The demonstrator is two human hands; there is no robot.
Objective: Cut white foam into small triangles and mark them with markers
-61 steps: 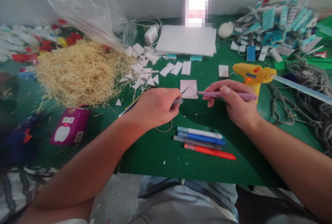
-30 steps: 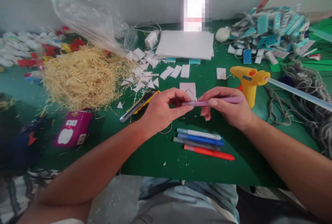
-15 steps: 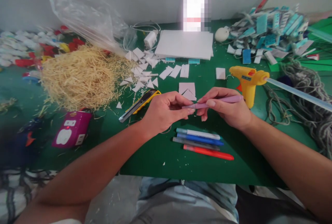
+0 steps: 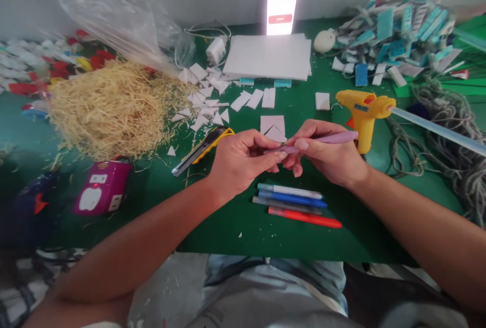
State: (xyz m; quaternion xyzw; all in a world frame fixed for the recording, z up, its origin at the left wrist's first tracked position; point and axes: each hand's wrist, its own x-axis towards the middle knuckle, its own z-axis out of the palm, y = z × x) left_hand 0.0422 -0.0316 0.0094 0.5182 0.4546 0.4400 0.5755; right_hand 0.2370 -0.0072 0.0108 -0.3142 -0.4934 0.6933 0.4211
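Note:
A light purple marker pen lies slantwise between my hands, above the green table. My right hand is closed round its barrel. My left hand pinches the tip end, where the pen cap sits, mostly hidden by the fingers. Just behind the fingertips lies a white square piece with a triangular piece at its near edge. Beside my left hand rests a yellow utility knife. Several pens lie side by side in front of my hands, among them a red pen and a blue pen.
A yellow glue gun stands right of my right hand. White offcuts and a heap of straw lie left. White sheets are stacked behind. Grey cord lies right, and a magenta power adapter at left.
My left hand has brought the cap from beside the white square to the purple pen's tip. Both hands now meet at the pen, and the right hand's grip has shifted closer to the cap.

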